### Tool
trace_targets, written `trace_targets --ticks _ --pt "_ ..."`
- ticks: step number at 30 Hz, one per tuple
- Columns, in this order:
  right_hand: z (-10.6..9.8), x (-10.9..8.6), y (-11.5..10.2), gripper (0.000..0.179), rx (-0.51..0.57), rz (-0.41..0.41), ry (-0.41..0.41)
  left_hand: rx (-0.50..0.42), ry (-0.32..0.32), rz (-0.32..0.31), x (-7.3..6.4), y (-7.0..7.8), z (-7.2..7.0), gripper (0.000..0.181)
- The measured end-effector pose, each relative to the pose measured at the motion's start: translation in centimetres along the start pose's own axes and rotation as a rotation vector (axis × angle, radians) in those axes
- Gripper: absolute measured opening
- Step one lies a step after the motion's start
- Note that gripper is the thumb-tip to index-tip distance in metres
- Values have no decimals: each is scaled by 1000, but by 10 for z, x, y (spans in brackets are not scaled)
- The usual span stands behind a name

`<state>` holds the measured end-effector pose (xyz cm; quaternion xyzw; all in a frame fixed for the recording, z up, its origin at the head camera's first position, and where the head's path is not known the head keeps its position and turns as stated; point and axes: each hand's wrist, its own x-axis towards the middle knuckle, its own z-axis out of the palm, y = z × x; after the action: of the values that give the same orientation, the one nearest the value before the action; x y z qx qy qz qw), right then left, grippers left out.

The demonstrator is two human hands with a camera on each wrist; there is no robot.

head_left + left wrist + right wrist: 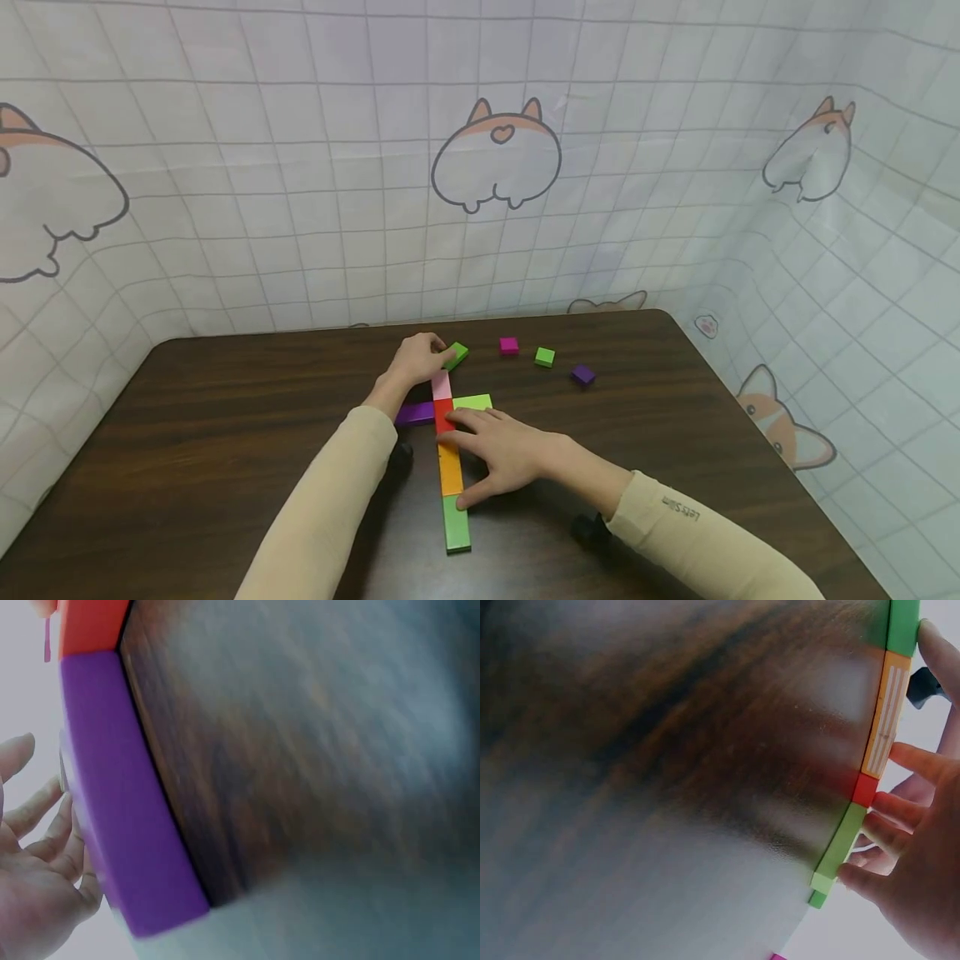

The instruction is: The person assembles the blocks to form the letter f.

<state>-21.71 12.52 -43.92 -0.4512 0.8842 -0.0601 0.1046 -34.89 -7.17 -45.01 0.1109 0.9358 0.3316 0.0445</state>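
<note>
Coloured blocks lie joined as a cross. Its upright has a pink block [442,385], red block [444,412], orange block [450,468] and green block [456,527]. A purple block [131,795] forms the left arm, a light green block [472,402] the right. My left hand [418,360] is at the far end, thumb extended by a tilted bright green block [457,355]. In the left wrist view the thumb stands apart from the fingers. My right hand [512,454] rests spread along the right side, fingertips at the orange, red and light green blocks, thumb at the near green one.
Small magenta [508,346], green [545,357] and dark purple [583,375] blocks lie at the back right of the dark wooden table [247,442]. A white checked cloth [300,167] with printed animals hangs behind and to the right.
</note>
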Motion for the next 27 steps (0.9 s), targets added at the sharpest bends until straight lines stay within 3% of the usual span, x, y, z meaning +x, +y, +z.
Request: trace_targets --ticks 12,27 --pt "0 -1 0 92 -1 6 1 14 -107 86 -10 -13 -17 42" --pt "-2 4 -3 70 26 48 0 99 -143 199 -34 -25 -41 40"
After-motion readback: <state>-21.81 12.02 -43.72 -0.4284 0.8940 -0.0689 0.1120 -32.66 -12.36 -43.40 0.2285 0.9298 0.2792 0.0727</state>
